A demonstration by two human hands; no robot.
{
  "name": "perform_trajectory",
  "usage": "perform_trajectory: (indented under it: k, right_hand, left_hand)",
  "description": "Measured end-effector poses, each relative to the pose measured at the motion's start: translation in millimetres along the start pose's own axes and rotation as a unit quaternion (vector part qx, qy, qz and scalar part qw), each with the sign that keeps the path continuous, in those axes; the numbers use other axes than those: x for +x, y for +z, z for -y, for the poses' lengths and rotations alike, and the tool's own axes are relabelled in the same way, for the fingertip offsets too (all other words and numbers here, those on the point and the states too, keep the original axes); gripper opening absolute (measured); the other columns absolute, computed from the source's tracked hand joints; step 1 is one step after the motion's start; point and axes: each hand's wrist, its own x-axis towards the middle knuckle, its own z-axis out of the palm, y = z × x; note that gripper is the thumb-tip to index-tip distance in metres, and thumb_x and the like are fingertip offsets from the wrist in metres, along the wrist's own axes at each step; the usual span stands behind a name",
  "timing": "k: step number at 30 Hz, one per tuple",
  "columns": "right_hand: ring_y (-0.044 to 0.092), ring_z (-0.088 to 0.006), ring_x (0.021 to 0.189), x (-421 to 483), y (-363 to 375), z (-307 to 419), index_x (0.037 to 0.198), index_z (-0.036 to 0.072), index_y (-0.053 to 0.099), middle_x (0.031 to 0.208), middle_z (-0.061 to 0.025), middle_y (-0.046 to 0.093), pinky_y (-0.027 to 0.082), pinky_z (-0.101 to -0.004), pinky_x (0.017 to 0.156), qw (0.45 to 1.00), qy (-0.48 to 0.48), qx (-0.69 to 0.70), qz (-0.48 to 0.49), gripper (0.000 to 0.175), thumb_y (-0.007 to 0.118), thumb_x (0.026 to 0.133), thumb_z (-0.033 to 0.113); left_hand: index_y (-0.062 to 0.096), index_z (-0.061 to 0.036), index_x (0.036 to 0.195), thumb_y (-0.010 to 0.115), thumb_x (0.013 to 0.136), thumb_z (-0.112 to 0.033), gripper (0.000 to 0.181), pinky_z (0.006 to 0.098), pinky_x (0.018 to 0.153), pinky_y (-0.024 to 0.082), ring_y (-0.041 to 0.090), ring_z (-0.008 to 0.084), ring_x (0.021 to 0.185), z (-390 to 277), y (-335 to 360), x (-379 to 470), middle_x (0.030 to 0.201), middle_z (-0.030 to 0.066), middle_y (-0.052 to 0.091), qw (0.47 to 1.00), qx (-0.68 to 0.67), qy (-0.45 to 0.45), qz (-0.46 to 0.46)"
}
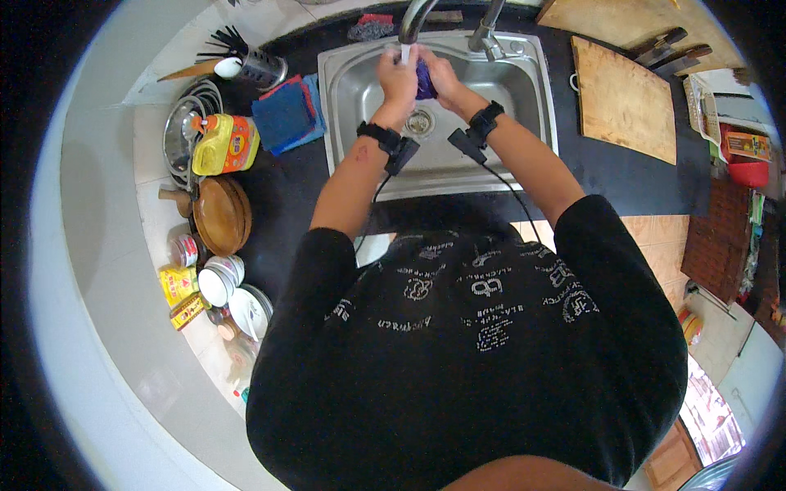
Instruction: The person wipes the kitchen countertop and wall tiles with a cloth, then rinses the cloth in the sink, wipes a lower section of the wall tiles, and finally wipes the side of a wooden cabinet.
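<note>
A purple item, perhaps a cloth, is held between both hands under the running faucet. My left hand is at its left side, with water falling by the fingers. My right hand grips it from the right. Both hands are over the stainless steel sink, above its drain strainer. The exact kind of the purple item cannot be told, as the fingers cover part of it. Each wrist wears a black strap with a small device and a cable.
Folded blue and red cloths, a yellow detergent jug and a utensil holder stand left of the sink. Wooden pans and stacked bowls are nearer. A wooden cutting board and knives lie at right.
</note>
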Motion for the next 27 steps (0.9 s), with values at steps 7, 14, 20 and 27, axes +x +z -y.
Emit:
perform_trajectory:
  k: [7,14,20,27]
  right_hand:
    - [0.058,-0.0139,0.088,-35.2,5.7,4.9,0.111,0.01,0.058,0.099,-0.0048,0.059,0.048,-0.0335,0.079,0.997,-0.049,0.056,-0.016,0.055,0.05,0.087,0.059]
    - [0.059,-0.0209,0.099,-37.5,17.3,17.7,0.114,0.016,0.057,0.107,-0.0025,0.061,0.047,-0.0439,0.087,0.977,0.062,0.181,0.096,0.044,0.046,0.092,0.052]
    - [0.06,-0.0204,0.083,-18.3,21.9,-14.4,0.098,0.011,0.057,0.093,-0.0069,0.061,0.052,-0.0358,0.074,0.969,0.041,0.222,0.101,0.037,0.037,0.098,0.041]
    - [0.059,-0.0222,0.082,-7.8,40.3,-30.6,0.101,0.007,0.06,0.092,-0.0111,0.062,0.049,-0.0375,0.075,0.98,0.117,0.152,-0.043,0.036,0.035,0.096,0.033]
  left_hand:
    - [0.06,-0.0062,0.098,0.051,0.095,-0.025,0.021,0.0368,0.066,0.054,0.065,0.0196,0.079,19.0,-8.3,17.5,0.089,0.006,0.064,0.959,-0.196,-0.204,0.011]
    - [0.046,-0.013,0.135,0.045,0.093,-0.049,0.056,0.0569,0.101,0.028,0.038,0.042,0.122,0.9,-39.3,-6.9,0.147,0.019,0.03,0.844,0.486,0.214,0.074]
    - [0.065,-0.0091,0.101,0.056,0.089,-0.041,0.036,0.0457,0.086,0.039,0.051,0.0327,0.101,-33.2,-19.7,-38.9,0.112,0.015,0.055,0.904,0.238,0.331,0.129]
    - [0.046,-0.0057,0.056,0.05,0.095,-0.04,0.052,0.0327,0.057,0.045,0.054,0.0195,0.057,0.9,-16.7,-23.9,0.062,0.0084,0.058,0.99,-0.001,-0.082,-0.114]
